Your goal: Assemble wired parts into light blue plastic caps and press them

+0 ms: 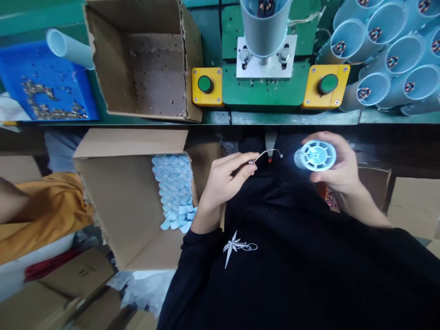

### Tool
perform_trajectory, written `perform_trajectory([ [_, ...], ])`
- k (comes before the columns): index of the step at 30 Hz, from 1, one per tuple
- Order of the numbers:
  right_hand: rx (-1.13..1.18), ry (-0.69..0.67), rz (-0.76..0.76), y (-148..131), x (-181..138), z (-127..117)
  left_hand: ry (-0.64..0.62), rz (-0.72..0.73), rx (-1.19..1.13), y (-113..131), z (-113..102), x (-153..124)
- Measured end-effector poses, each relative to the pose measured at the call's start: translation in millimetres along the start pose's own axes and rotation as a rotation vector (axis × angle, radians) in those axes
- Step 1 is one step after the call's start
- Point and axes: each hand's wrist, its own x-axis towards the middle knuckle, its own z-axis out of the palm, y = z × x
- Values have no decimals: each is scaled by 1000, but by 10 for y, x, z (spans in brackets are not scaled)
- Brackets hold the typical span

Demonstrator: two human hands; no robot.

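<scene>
Between the thumb and fingers of my left hand (227,178) is a small metallic part, mostly hidden, from which a thin pale wire (270,150) curves to the right. My right hand (340,162) is wrapped round a light blue plastic tube (318,155), its spoked end turned up towards me. The two hands are apart, over my lap and below the bench edge. Above them, a larger light blue tube (264,34) with a dark part inside stands on a metal fixture plate (266,68) of the green machine.
Yellow boxes with green buttons (205,84) (327,84) flank the fixture. Several blue tubes with copper-wound parts (392,59) stand right. Left on the bench are a cardboard box (154,73) and a blue tray of small metal pieces (55,87). A carton (127,206) holds more tubes. Another person's orange clothing (51,206) shows left.
</scene>
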Motion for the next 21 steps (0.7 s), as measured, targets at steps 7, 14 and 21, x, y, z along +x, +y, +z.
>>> perform_trajectory([
  [7, 84, 85, -75, -11, -1, 50, 126, 315, -33, 118, 165, 14],
  [14, -10, -79, -93, 10, -27, 67, 144, 386, 12, 144, 303, 50],
  [21, -141, -87, -192, -20, -21, 107, 68, 419, 56, 130, 425, 141],
])
